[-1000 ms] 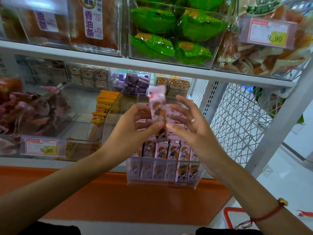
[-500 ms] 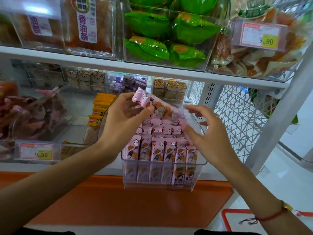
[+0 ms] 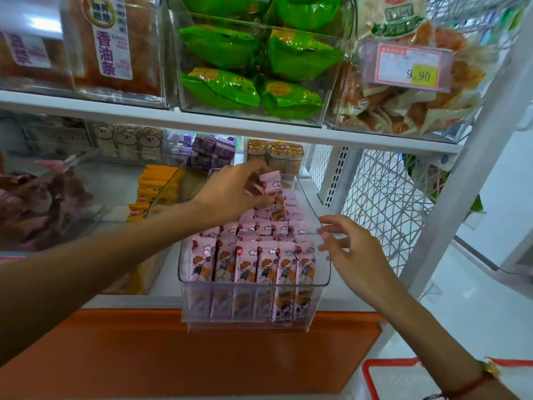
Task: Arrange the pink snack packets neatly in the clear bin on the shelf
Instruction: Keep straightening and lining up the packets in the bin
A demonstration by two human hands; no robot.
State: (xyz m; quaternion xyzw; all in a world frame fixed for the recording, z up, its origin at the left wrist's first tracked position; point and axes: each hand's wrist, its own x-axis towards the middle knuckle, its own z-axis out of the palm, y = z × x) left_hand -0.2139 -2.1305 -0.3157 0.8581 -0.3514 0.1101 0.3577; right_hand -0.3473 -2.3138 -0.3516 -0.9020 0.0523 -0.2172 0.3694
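A clear bin (image 3: 323, 272) sits pulled out on the lower shelf, holding several rows of upright pink snack packets (image 3: 248, 264) with a cartoon child print. My left hand (image 3: 230, 192) reaches over the back of the bin and pinches one pink packet (image 3: 272, 189) above the rear rows. My right hand (image 3: 352, 249) hovers at the bin's right wall with relaxed fingers near the rim, holding nothing.
Yellow packets (image 3: 150, 192) and purple packets (image 3: 210, 151) fill neighbouring bins. The upper shelf (image 3: 230, 122) carries green snack bags (image 3: 245, 90) and a price tag (image 3: 409, 67). A wire mesh panel (image 3: 380, 197) closes the right side. A red basket (image 3: 389, 376) stands on the floor.
My left hand has carried the packet further back and down toward the rear rows. My right hand let go of it and dropped to the bin's right wall.
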